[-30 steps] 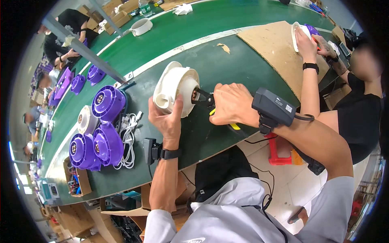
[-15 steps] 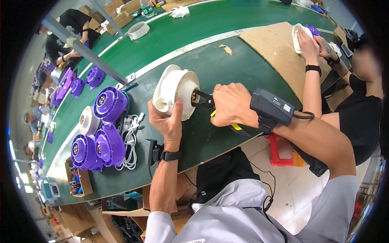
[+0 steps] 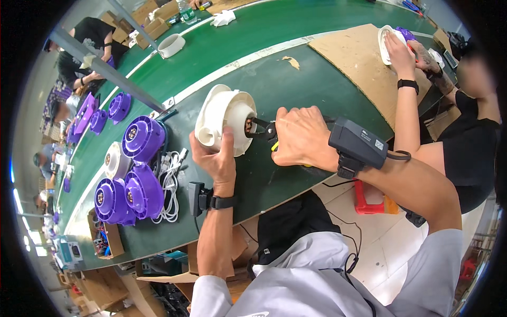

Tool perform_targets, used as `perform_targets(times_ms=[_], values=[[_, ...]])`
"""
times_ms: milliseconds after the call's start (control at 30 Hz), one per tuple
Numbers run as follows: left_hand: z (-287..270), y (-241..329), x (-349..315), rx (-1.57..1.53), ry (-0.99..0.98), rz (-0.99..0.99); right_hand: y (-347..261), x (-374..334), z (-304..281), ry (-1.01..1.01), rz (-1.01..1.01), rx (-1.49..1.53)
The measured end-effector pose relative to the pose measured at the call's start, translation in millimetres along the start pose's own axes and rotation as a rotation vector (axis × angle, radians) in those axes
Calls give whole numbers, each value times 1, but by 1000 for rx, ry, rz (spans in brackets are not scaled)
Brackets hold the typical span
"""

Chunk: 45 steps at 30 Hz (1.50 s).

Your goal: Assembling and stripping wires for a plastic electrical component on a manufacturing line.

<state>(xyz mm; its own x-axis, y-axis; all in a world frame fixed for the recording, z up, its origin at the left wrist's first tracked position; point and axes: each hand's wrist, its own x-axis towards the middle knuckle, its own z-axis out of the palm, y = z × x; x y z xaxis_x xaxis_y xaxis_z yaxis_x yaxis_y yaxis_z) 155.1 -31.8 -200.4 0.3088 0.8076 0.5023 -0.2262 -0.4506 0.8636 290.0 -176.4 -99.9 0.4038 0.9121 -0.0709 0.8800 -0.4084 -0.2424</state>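
My left hand [image 3: 216, 162] is closed round the lower side of a white round plastic housing [image 3: 221, 119], thumb toward me, and holds it tilted above the green table. The housing's open centre faces right, with a copper-coloured part [image 3: 249, 126] inside. My right hand [image 3: 303, 136] is wrapped round the handles of a pair of pliers [image 3: 269, 131]. Their dark jaws reach into that centre, against or near the copper-coloured part; whether they grip it cannot be made out. A bit of yellow handle shows below my fingers, and the rest is hidden by the hand.
Left of the housing stand several purple housings [image 3: 142, 138], a white one [image 3: 116, 160] and a coiled white cable [image 3: 170, 193]. A small box of tools [image 3: 112, 240] sits at the near left edge. A metal post [image 3: 108, 71] rises behind. Cardboard [image 3: 351, 66] lies near a co-worker at right.
The housing, my left hand and the pliers sit slightly further left in view. Less of the yellow handle shows under my right hand. Both grips stay the same.
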Motion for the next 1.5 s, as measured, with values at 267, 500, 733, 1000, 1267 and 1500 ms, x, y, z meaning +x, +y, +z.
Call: perform_targets(times_ms=[267,500,733,1000,1267,1500], values=[[-1,9,5,-154,65,-132,-16,-17,24,382,-9,-52],[-5,9,9,21,42,-72,-30,-20,-29,-46,186,-342],[-10,9,12,-208,113,-198,33,-10,33,709,314,657],[-21,2,17,-201,162,-216,50,-18,97,890,208,619],[-14,10,20,-262,158,-245,42,-43,89,758,235,637],[-16,10,10,-292,128,-238,55,-33,96,771,195,576]])
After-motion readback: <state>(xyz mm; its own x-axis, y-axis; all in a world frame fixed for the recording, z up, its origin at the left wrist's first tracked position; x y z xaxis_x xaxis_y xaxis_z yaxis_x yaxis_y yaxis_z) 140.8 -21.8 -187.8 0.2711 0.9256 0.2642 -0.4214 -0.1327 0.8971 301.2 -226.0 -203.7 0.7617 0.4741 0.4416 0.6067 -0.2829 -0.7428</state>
